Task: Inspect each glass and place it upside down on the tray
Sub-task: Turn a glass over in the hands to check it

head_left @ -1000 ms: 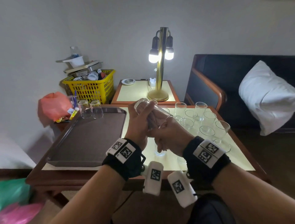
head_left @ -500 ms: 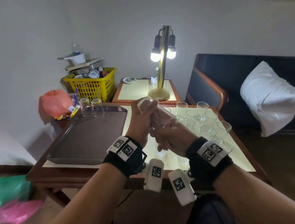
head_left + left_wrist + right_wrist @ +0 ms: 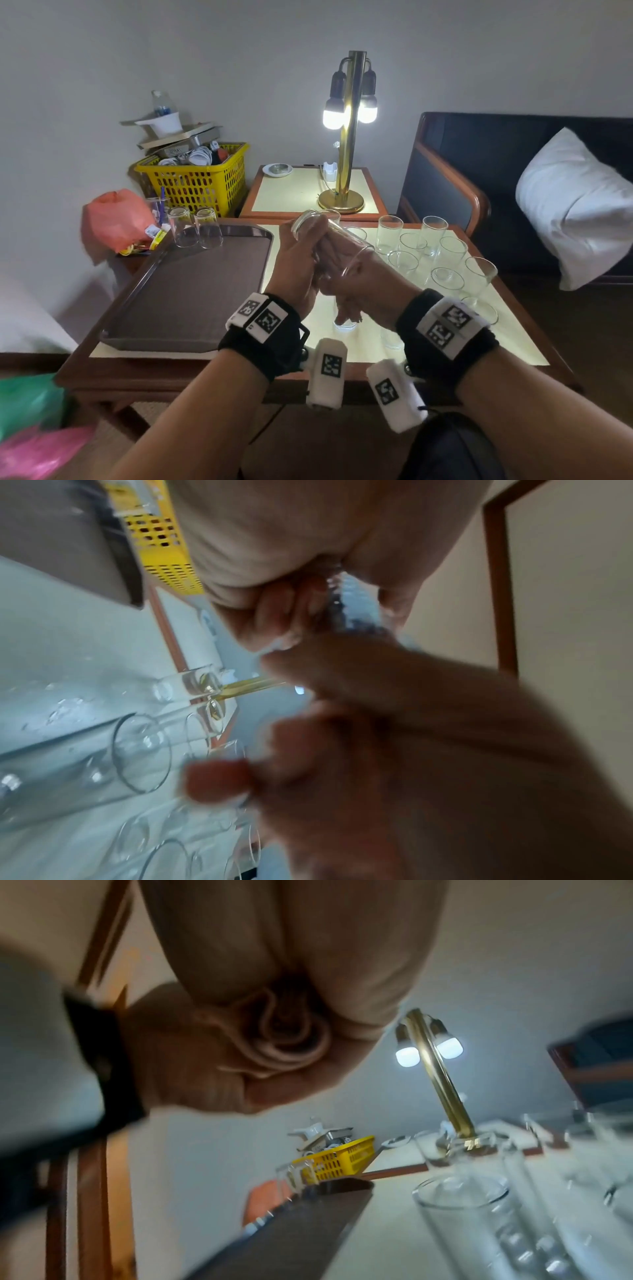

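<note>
- Left hand [image 3: 298, 263] grips the tilted glass [image 3: 330, 241]; right hand [image 3: 363, 291] has fingers inside it.
- Beside the tray [image 3: 191, 291]: upright glasses [image 3: 424, 250], lamp [image 3: 346, 137], yellow basket [image 3: 195, 181].

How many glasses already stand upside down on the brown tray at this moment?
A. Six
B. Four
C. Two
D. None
C: the head view shows two inverted glasses side by side at the far corner of the tray, with nothing else on it; a third glass is held between both hands.
</note>
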A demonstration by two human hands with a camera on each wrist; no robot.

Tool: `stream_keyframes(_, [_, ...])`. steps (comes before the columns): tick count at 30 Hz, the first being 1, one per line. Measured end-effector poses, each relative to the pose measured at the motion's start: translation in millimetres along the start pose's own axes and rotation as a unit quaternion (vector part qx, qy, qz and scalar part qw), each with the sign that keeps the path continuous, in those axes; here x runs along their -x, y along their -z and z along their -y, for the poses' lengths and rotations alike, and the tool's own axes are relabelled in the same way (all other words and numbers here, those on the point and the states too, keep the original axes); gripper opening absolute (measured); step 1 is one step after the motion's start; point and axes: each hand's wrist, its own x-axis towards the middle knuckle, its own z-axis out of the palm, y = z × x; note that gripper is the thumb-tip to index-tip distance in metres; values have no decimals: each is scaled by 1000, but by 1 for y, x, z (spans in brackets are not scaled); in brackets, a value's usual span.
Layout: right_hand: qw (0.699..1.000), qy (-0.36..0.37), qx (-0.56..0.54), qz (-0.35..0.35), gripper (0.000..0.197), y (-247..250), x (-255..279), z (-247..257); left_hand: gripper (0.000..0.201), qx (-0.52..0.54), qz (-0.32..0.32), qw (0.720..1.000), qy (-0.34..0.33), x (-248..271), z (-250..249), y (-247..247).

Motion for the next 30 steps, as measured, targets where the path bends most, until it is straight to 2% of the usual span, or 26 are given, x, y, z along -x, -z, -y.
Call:
stream_keyframes(2, [988,-16,-150,27,49,1,7,8,46,29,21,999,-14,0,2,2])
stream_keyframes(3, [989,-20,-145,24,47,1,6,6,43,7,26,1000,-11,0,1,2])
stream_keyframes(4, [996,-22,-86,11,48,2,7,7,41,-42,23,999,-1,-3,-1,4])
stream_keyframes(5, [1000,-20,17,-15,55,5,3,2,43,-104,15,994,14,-6,-3,6])
stream_keyframes(6, [990,-10,136,-44,61,8,-1,-3,50,-159,2,987,28,-10,-4,8])
stream_keyframes(8, [942,29,331,-55,58,8,-4,-7,67,-203,-16,978,42,-15,-3,8])
stream_keyframes(9, [923,64,375,-50,60,6,-4,-9,71,-191,-22,980,44,-16,-3,7])
stream_keyframes(10, [924,86,372,-37,65,4,-5,-9,76,-169,-26,984,48,-16,-2,5])
stream_keyframes(11, [940,78,330,-28,65,2,-5,-9,80,-149,-28,987,56,-16,-2,5])
stream_keyframes(12, [963,52,262,-27,54,-1,-3,-6,78,-135,-21,989,60,-16,-1,7])
stream_keyframes(13, [983,29,182,-23,40,-2,-3,-8,70,-125,-7,991,54,-16,0,9])
stream_keyframes(14, [996,11,87,-18,36,-3,1,-5,58,-114,13,993,38,-17,2,13])
stream_keyframes(16, [996,25,-80,-24,49,-5,2,-6,43,-116,45,992,5,-19,3,19])
stream_keyframes(18, [990,49,-126,-48,56,-6,-1,-11,56,-135,25,990,-7,-25,-2,24])
stream_keyframes(20, [992,61,-63,-87,52,-7,-6,-15,77,-142,-29,989,-7,-32,-12,28])
stream_keyframes(22, [991,76,10,-111,49,-5,-12,-24,85,-171,-70,983,-18,-43,-24,38])
stream_keyframes(24, [986,105,86,-102,43,-6,-20,-40,89,-223,-96,969,-37,-56,-36,54])
stream_keyframes(27, [956,163,232,-70,34,-10,-33,-78,74,-329,-117,934,-80,-74,-47,81])
stream_keyframes(30, [919,161,358,-21,26,-14,-43,-115,63,-431,-140,884,-114,-92,-50,110])
